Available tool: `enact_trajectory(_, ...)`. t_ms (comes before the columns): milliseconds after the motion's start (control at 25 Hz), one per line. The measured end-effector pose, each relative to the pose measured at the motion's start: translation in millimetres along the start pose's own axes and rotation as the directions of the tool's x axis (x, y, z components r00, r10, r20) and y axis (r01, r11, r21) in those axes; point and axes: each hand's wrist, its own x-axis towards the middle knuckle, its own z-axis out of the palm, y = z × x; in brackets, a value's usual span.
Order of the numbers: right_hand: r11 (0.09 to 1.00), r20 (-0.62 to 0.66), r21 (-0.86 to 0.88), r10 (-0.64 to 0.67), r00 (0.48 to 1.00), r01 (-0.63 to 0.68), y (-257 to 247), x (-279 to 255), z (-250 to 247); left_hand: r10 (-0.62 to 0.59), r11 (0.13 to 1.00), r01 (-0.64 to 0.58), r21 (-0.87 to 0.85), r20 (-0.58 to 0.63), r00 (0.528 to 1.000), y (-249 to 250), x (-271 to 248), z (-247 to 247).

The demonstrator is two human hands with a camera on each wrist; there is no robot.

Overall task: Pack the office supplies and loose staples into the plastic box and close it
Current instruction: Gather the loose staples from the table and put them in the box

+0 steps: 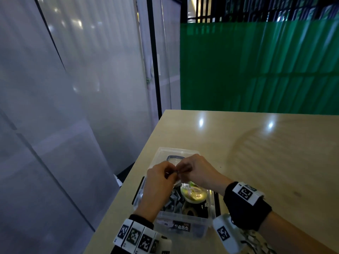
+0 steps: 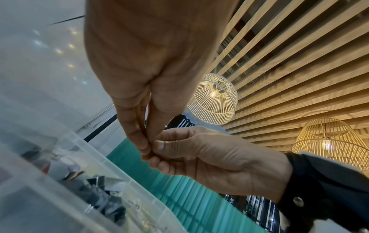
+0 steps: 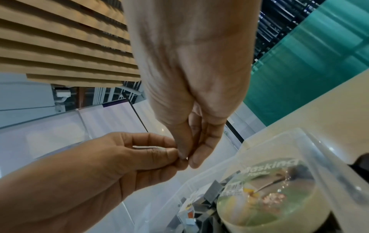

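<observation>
**Over the box, both hands pinching a strip of staples**

Above the open box point(image 1: 180, 219), which sits near the left edge of the table point(image 1: 256, 153), the left hand point(image 1: 157, 182) and right hand point(image 1: 198, 171) meet fingertip to fingertip. Between them is a thin metallic sliver, most likely a short strip of staples point(image 3: 144, 147); it shows best in the right wrist view, lying along the left fingers point(image 3: 151, 140). Each hand holds it in a narrow pinch, thumb against fingertips, the other fingers curled in.

Inside the box lie a tape roll point(image 3: 267, 200) in clear wrap and a heap of dark binder clips point(image 1: 173, 203). The clear lid point(image 1: 176, 153) lies behind the box, off it.

Such a strip should be very light, stiff along its length yet brittle, since it tends to snap into pieces under bending. Its ends are sharp and its sides slick. Holding it by the flat sides near the middle seems safest, then releasing low over the clips so nothing bounces out.
</observation>
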Motion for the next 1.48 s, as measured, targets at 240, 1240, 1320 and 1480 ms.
enact_trajectory(240,0.997,0.007,-0.077,-0.023,1.0,0.023,5.4,0.8,3.8,-0.003,1.0,0.003,0.022,0.025,1.0,-0.7,1.1,-0.1)
enact_trajectory(1240,0.981,0.056,-0.148,0.133,0.99,-0.123,68.9,-104.3,-123.6,0.12,0.944,-0.206,0.258,0.313,0.942,86.5,2.2,130.4)
enact_trajectory(1320,0.971,0.091,-0.161,0.19,0.978,-0.174,88.1,-121.9,-133.1,0.099,0.938,-0.214,0.271,0.382,0.919,91.9,-7.2,154.9)
enact_trajectory(1480,0.893,0.217,-0.34,0.379,0.9,-0.294,134.7,-159.1,-137.7,-0.073,0.929,-0.139,0.344,0.536,0.841,77.2,-36.2,200.3)
